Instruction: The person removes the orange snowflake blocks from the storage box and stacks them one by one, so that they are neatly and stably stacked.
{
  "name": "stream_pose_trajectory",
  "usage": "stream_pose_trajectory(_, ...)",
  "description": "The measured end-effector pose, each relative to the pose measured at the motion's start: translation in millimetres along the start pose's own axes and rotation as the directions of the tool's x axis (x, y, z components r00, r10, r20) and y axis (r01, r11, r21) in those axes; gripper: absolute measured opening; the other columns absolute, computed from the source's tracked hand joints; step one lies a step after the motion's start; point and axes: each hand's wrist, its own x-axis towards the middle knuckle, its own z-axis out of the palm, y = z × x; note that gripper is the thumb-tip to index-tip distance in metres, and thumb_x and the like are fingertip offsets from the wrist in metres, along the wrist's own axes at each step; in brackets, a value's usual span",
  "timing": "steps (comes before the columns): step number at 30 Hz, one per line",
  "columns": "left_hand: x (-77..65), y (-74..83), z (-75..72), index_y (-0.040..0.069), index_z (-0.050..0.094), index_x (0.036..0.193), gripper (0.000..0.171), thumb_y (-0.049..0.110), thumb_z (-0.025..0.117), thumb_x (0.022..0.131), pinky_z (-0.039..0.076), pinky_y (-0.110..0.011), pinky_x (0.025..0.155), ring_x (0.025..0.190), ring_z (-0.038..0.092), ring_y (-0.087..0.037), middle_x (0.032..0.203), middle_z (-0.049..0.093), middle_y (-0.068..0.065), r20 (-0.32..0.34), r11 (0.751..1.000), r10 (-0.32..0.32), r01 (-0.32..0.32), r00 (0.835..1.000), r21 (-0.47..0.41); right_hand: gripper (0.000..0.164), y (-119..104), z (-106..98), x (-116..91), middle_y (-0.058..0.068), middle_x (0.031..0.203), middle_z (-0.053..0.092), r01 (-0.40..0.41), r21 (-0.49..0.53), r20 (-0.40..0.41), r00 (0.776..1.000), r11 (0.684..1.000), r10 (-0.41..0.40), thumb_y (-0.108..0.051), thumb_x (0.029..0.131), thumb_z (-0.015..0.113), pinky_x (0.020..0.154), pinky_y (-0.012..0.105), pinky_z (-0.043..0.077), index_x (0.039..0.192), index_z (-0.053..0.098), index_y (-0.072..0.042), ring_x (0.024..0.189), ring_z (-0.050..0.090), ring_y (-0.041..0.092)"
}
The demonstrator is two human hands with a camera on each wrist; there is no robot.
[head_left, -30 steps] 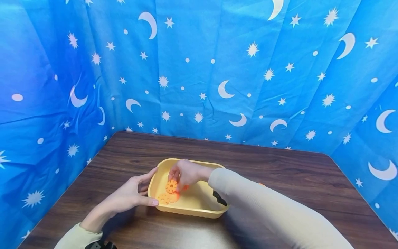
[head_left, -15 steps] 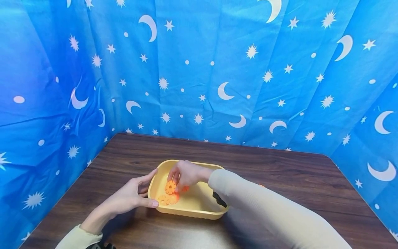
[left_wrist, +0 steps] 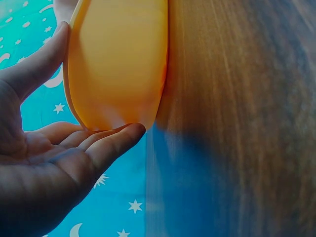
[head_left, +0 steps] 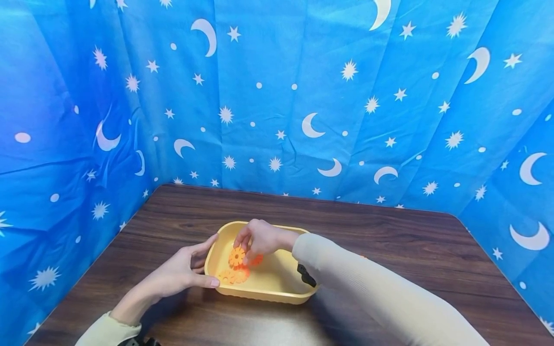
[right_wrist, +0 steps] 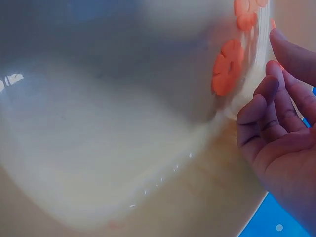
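Observation:
A yellow plastic tub (head_left: 270,296) stands on the table with several orange notched discs (head_left: 239,275) in its left end. My left hand (head_left: 175,270) holds that end, thumb on the near corner and fingers at the far side. In the left wrist view, the fingers (left_wrist: 108,148) lie against the tub's outer wall (left_wrist: 118,59). Inside the tub, my right hand (head_left: 261,238) pinches one orange disc (head_left: 236,257) upright above the others. The right wrist view gives only a sliver of orange at the fingertips, with a loose disc (right_wrist: 228,69) lying on the tub floor.
The dark wooden table (head_left: 376,226) extends around the tub. A small bit of orange (head_left: 363,256) shows on the table behind the right sleeve (head_left: 368,278). Blue cloth (head_left: 268,96) with moons and stars hangs along the back and both sides.
My right hand has lifted very slightly with the disc, and more of an orange disc shows below its fingers. My left hand keeps its hold on the tub.

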Motion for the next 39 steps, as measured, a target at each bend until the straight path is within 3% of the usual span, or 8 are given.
stream_pose_trajectory(13,-0.7,1.3,0.4,-0.001,0.023,0.166,0.106,0.018,0.09,0.086,0.048,-0.045,0.11,0.145,0.04,-0.05,0.17,0.021,-0.027,0.001,1.0,-0.01,0.01,1.0,-0.001,0.036,-4,-9,-8,0.001,0.083,0.074,-0.006,0.005,-0.029,1.0,1.0,0.006,0.004,0.078,0.09,0.069,0.019,0.054,0.111,0.079,-0.001,0.076,0.062,0.008)
stream_pose_trajectory(25,-0.2,1.5,0.6,-0.002,0.022,0.165,0.107,0.016,0.09,0.086,0.046,-0.045,0.111,0.147,0.038,-0.05,0.171,0.019,-0.027,0.003,1.0,0.001,-0.001,1.0,-0.02,0.034,-5,-25,-25,0.005,0.087,0.073,0.001,0.033,-0.058,0.998,0.999,0.001,0.004,0.08,0.088,0.064,0.021,0.053,0.113,0.079,0.0,0.073,0.06,0.013)
stream_pose_trajectory(30,-0.2,2.6,0.4,-0.002,0.022,0.166,0.107,0.017,0.09,0.086,0.047,-0.045,0.111,0.146,0.039,-0.049,0.17,0.02,-0.027,0.0,1.0,-0.003,0.003,1.0,-0.015,0.034,-6,-27,-33,0.002,0.084,0.07,0.009,0.035,-0.064,0.998,0.999,-0.007,0.003,0.082,0.088,0.06,0.02,0.048,0.114,0.079,0.0,0.063,0.055,0.011)
stream_pose_trajectory(35,-0.4,2.4,0.0,-0.002,0.022,0.166,0.107,0.018,0.09,0.085,0.046,-0.049,0.112,0.146,0.039,-0.05,0.17,0.021,-0.027,-0.001,1.0,-0.002,0.002,1.0,-0.002,0.034,-5,-27,-42,0.0,0.08,0.065,0.016,0.052,-0.071,0.997,0.999,-0.012,0.002,0.082,0.087,0.051,0.02,0.037,0.115,0.078,0.002,0.051,0.041,0.01)
stream_pose_trajectory(39,-0.8,2.3,0.1,-0.002,0.022,0.166,0.107,0.018,0.09,0.085,0.045,-0.05,0.112,0.146,0.039,-0.05,0.17,0.022,-0.027,-0.003,1.0,-0.004,0.004,1.0,0.001,0.033,-2,-24,-49,-0.003,0.073,0.057,0.021,0.044,-0.101,0.995,0.999,-0.017,0.001,0.082,0.088,0.052,0.02,0.033,0.113,0.079,0.001,0.052,0.039,0.008)
